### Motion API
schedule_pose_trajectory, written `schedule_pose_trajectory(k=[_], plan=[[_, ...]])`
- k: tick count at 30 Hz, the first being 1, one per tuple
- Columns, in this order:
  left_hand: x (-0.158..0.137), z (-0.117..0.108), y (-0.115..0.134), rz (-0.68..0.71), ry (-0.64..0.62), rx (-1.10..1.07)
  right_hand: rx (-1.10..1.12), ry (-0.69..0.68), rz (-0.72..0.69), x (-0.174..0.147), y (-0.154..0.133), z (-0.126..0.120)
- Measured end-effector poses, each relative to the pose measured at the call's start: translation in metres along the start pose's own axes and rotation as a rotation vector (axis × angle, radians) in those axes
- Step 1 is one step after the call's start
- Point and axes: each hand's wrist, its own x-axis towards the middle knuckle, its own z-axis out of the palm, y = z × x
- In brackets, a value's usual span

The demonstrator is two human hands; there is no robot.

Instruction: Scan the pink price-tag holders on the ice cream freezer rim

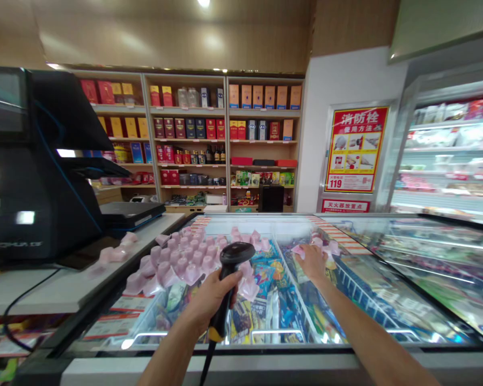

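Observation:
My left hand (213, 297) is wrapped round the handle of a black and yellow barcode scanner (237, 252), its head pointing up and away and its cable hanging down. Over to the right, my right hand (314, 262) pinches a small pale pink cup-shaped piece (298, 251) at the glass top. A few more pink pieces (333, 247) lie just beyond that hand. Many similar pink cups (185, 252) are spread in rows across the glass lid left of the scanner. Whether they contain anything cannot be told.
Beneath the glass, a chest freezer (225, 354) holds packaged goods (271, 271) in wire baskets. At left, a black scale terminal (44, 177) stands on a white counter (32, 292), with several pink cups (115, 253) beside it. Shelves of boxes (191, 128) line the back wall.

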Motion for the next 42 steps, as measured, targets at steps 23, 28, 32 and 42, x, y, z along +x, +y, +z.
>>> schedule_pose_trajectory(k=[23,28,32,42], plan=[[-0.008,-0.009,0.0,-0.001,0.027,0.044,1.066,-0.446,0.081,-0.043,-0.101,-0.021],[-0.008,0.001,0.008,0.005,-0.035,0.017,1.705,-0.335,0.678,-0.006,-0.074,-0.02],[-0.004,0.009,0.009,0.0,-0.134,0.031,1.823,-0.263,0.802,0.007,-0.064,-0.017],[0.006,0.023,0.01,-0.002,-0.169,0.019,1.522,-0.129,0.59,0.013,-0.057,-0.003]])
